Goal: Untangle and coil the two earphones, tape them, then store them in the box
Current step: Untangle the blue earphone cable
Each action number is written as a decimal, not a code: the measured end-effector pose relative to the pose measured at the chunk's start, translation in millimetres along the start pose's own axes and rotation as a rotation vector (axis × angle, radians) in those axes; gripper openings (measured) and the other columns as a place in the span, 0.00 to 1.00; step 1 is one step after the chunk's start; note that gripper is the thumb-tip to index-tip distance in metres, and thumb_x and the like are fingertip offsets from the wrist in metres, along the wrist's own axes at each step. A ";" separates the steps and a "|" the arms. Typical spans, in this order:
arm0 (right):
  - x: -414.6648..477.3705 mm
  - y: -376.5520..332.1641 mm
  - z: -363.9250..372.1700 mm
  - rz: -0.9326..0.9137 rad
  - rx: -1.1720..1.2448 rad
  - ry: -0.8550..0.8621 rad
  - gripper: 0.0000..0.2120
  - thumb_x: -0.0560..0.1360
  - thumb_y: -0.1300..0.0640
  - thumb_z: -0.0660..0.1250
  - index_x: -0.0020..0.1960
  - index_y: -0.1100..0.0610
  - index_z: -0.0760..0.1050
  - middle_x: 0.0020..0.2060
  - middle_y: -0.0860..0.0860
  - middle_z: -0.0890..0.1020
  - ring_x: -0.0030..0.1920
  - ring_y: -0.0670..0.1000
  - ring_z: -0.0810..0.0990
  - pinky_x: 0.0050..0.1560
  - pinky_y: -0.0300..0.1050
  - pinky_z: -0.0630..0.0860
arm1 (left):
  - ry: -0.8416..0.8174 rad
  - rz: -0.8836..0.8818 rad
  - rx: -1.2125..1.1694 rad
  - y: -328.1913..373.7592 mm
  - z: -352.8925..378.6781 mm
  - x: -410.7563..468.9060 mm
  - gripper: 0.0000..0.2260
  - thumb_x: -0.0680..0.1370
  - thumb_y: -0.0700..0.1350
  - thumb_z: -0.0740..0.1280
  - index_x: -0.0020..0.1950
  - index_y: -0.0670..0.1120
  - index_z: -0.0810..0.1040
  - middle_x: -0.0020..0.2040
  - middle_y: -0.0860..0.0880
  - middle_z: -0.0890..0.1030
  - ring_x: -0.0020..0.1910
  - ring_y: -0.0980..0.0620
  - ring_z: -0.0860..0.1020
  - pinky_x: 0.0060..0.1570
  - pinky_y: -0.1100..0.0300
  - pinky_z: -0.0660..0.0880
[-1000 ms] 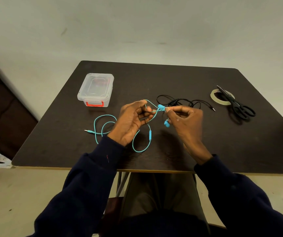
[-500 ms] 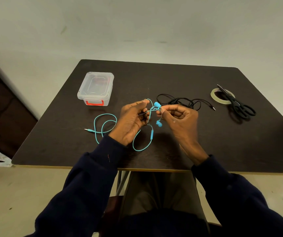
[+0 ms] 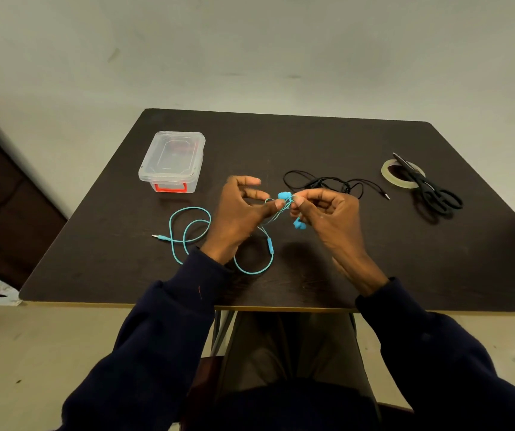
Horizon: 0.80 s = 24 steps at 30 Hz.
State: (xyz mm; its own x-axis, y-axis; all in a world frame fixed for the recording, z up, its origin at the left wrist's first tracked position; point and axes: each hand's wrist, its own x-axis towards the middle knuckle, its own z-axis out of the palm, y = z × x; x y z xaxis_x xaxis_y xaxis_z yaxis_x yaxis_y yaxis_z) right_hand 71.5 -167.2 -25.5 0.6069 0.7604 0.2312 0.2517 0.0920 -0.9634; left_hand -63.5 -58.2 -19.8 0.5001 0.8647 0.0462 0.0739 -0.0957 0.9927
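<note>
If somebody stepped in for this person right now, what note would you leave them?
Hands: the left hand and the right hand both pinch the cord of the blue earphones near the earbuds.
Things: the rest of that cord and its plug lie loose on the table. The black earphones lie tangled beyond the hands. The box, lid on, is far left. The scissors lie across the tape roll, far right.
Done: nothing finished.
Left: untangle, coil, tape, box both.
</note>
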 end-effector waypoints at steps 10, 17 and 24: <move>8.5 -2.4 -3.8 -0.003 -0.075 -0.018 0.08 0.80 0.58 0.69 0.55 0.61 0.82 0.44 0.53 0.86 0.43 0.49 0.86 0.42 0.39 0.82 | -0.002 0.497 0.339 -0.8 10.1 -4.5 0.12 0.66 0.41 0.82 0.47 0.46 0.87 0.56 0.46 0.78 0.35 0.53 0.79 0.40 0.69 0.78; 8.0 -2.2 -2.5 -0.001 -0.114 -0.031 0.08 0.80 0.54 0.69 0.54 0.58 0.82 0.40 0.51 0.86 0.40 0.46 0.83 0.41 0.41 0.80 | 0.081 0.586 0.516 -8.2 12.6 -5.3 0.08 0.70 0.45 0.81 0.46 0.46 0.87 0.58 0.47 0.78 0.42 0.63 0.76 0.42 0.75 0.74; 10.0 -0.8 -2.3 -0.019 -0.130 -0.036 0.09 0.80 0.55 0.69 0.55 0.60 0.82 0.39 0.46 0.83 0.37 0.39 0.80 0.38 0.31 0.74 | 0.094 0.495 0.374 -3.7 12.3 -6.2 0.04 0.71 0.44 0.79 0.44 0.48 0.87 0.52 0.49 0.80 0.38 0.61 0.77 0.39 0.73 0.74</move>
State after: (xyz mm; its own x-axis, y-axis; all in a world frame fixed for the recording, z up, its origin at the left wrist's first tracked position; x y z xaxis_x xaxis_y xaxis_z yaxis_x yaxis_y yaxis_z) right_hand 79.1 -161.1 -22.1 0.5743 0.7820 0.2424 0.3601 0.0246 -0.9326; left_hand -56.3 -69.2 -25.2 0.4759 0.7116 0.5168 0.1585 -0.6474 0.7455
